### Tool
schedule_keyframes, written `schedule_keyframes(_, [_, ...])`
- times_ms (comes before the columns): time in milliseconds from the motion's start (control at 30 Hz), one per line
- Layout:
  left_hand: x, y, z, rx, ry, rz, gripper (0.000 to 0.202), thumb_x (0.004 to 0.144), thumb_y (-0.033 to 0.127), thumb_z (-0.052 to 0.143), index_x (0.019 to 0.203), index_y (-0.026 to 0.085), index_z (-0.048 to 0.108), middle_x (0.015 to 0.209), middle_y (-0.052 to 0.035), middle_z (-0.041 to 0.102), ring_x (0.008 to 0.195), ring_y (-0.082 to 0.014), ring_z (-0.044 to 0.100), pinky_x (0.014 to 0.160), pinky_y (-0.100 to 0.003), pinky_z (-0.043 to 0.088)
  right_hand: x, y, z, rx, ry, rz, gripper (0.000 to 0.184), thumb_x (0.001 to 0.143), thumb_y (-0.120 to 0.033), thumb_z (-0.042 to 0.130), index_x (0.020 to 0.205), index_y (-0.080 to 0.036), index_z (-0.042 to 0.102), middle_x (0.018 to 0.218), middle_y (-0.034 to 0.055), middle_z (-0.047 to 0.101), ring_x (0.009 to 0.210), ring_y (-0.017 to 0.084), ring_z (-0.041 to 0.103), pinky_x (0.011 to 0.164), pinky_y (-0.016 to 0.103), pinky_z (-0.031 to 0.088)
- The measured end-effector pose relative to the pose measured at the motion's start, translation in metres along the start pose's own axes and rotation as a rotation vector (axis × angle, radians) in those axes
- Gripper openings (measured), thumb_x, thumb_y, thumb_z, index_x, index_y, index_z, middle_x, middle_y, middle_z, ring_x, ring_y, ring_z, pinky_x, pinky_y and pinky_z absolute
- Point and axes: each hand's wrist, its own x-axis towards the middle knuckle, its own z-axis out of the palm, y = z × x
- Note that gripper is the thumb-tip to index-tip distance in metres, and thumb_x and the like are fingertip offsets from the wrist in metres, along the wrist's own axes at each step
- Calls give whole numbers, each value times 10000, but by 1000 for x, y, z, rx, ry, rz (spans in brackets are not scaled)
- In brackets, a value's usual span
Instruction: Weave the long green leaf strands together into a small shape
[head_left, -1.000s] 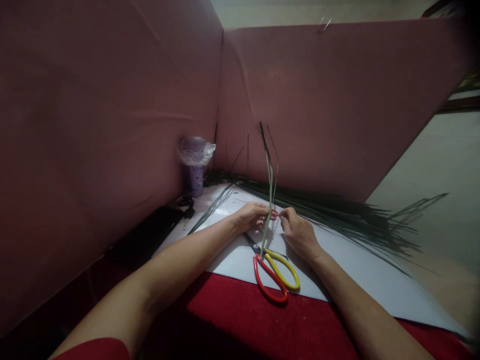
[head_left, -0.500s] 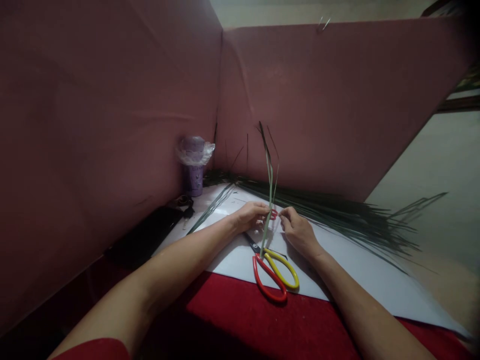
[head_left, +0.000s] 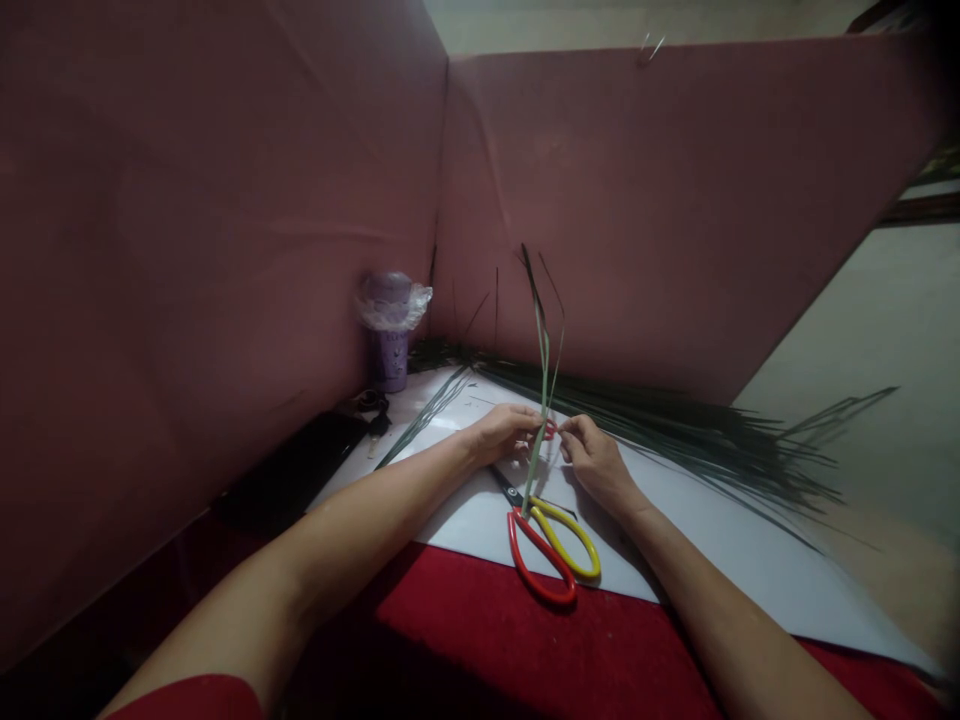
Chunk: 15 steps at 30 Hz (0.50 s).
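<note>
My left hand (head_left: 510,432) is closed around a few long green leaf strips (head_left: 541,372), which stand nearly upright with their tips bending apart above it. Just to the right, my right hand (head_left: 596,455) has its fingertips pinched together at a thin red band (head_left: 551,430), looped beside the strips; its exact kind is too small to tell. Below both hands lie scissors (head_left: 555,550) with one red and one yellow handle, their blades pointing up and left under my left wrist. The strips' lower ends hang down close to the scissors' pivot.
A white sheet (head_left: 720,520) covers the red cloth (head_left: 622,650). Behind it spreads a pile of dark green leaves (head_left: 697,430), with several thinner strips (head_left: 427,410) at left. A purple cup (head_left: 390,350), keys (head_left: 377,425) and a black flat object (head_left: 292,470) stand or lie by the pink partition (head_left: 600,220).
My right fingertips have come slightly closer to the strips at the red band. The view has shifted a little; the left hand keeps its hold and the scissors stay put.
</note>
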Motion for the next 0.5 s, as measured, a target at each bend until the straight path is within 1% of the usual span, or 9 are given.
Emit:
schedule_keyframes(100, [1, -1, -1, 0, -10, 0, 80, 733, 176, 579, 711, 99, 577, 550, 17, 500, 413, -51, 425, 403, -183, 294, -1, -1, 0, 16, -3, -13, 97, 830, -275, 410, 774, -221, 467, 584, -22, 540, 535, 145, 502, 540, 247, 353])
schedule_keyframes(300, [1, -1, -2, -2, -38, 5, 131, 694, 214, 629, 681, 105, 556, 527, 30, 461, 422, -58, 439, 412, -187, 286, -2, -3, 0, 62, -54, -35, 93, 831, -277, 415, 775, -220, 463, 588, -31, 534, 502, 130, 496, 525, 241, 364])
schedule_keyframes(500, [2, -3, -4, 20, -58, 6, 189, 665, 257, 664, 680, 107, 549, 531, 32, 453, 421, -54, 417, 418, -195, 281, -1, 0, -2, 63, -59, -121, 164, 825, -313, 446, 826, -202, 566, 665, 4, 592, 577, 145, 528, 570, 251, 402])
